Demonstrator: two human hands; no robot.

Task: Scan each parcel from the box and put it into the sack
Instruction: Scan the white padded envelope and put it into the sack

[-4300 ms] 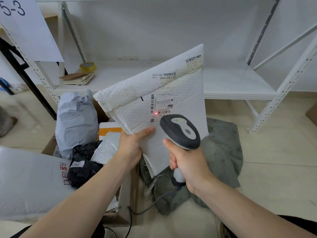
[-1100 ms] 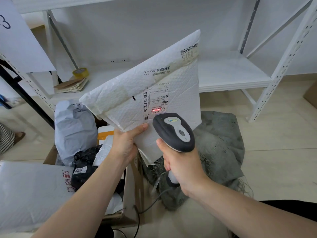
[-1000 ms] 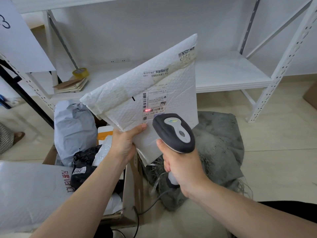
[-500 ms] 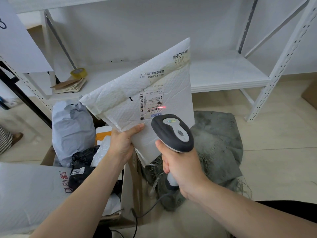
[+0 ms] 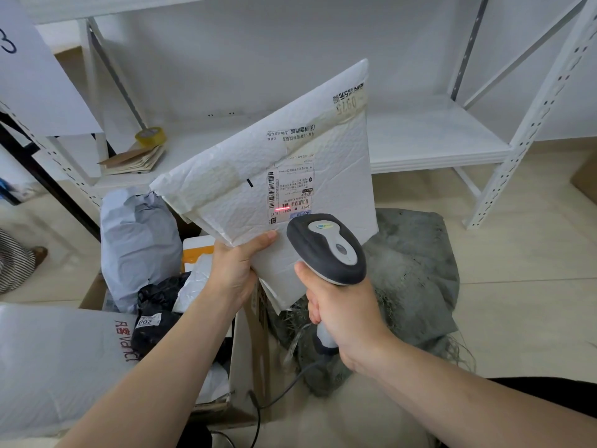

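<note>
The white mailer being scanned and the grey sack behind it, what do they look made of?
The white padded mailer looks like matte plastic film over bubble lining: its surface is dimpled and its edges taped. The grey sack appears to be coarse woven fabric, probably polypropylene, with loose threads fraying at its edge.

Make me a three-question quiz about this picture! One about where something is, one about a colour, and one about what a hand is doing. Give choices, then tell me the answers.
1. Where is the tape roll?
A. on the shelf
B. in the box
C. in the sack

2. What colour is the scanner's light line?
A. green
B. red
C. blue

3. What is the left hand doing?
A. resting empty
B. holding the scanner
C. holding the mailer

Answers:
1 A, it sits on the shelf beside some cardboard.
2 B, a red line crosses the label.
3 C, its thumb pinches the mailer; the right hand grips the scanner.
</note>
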